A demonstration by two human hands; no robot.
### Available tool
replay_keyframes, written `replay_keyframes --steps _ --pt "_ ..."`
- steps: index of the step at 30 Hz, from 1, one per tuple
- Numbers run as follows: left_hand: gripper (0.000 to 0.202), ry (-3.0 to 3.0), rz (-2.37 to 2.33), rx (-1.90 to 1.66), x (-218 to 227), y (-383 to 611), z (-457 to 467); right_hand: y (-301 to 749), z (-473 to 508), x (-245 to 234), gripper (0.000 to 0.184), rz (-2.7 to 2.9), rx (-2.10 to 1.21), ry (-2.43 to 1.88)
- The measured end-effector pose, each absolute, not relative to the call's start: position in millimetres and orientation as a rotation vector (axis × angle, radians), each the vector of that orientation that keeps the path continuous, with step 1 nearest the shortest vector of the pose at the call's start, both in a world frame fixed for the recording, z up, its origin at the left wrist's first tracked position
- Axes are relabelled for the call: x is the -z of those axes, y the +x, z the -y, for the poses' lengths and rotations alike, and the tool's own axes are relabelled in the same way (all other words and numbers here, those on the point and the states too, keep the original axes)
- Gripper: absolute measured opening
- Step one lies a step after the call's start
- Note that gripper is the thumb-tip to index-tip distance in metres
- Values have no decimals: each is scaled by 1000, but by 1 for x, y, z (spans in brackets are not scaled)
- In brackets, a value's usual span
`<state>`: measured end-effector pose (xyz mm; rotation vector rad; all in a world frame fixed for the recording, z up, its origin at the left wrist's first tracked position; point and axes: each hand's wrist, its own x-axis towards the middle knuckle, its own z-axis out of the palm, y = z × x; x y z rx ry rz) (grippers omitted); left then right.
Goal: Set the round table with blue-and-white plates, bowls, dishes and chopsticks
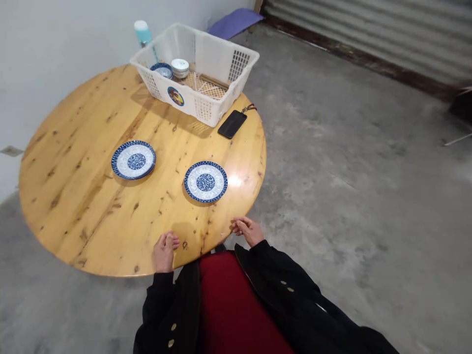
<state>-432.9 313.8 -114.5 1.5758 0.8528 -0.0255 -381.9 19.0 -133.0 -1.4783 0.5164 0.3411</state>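
My left hand (165, 250) hovers at the near edge of the round wooden table, its fingers loosely bent and holding nothing. On the right, my right hand (249, 230) is by the table's edge, also without anything in it, its fingers slightly apart. Nearest to the right hand lies a blue-and-white patterned plate (205, 182), just beyond it on the tabletop. Farther left sits a small stack of similar blue-rimmed plates (133, 160), one rim showing below another. Neither hand touches a plate.
A white plastic basket (191, 105) at the back holds blue-rimmed dishes (162, 70) and small white bowls (180, 68). Beside it lies a black phone (232, 124) with a strap. A turquoise bottle (143, 33) stands behind, near the wall. The wooden table (73, 196) has a curved edge.
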Motion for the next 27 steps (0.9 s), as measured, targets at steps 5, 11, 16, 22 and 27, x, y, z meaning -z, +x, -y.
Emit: replay_keyframes --steps 5,11,16,22,27 --pt "52 1527 -821 105 107 -449 -270 -408 26 130 42 -602 -282 -1465" --pt "52 1505 -822 96 95 -474 -235 -420 52 125 41 -583 -281 -1481" --pt "50 1509 -932 24 94 -524 -228 -419 38 133 34 -432 -425 -1506" --pt "57 1458 -1102 -19 99 -590 -231 -431 -4 144 16 -264 -670 -1486" --pt "55 1498 -1054 -10 98 -586 -243 -439 -17 142 11 -196 -687 -1532"
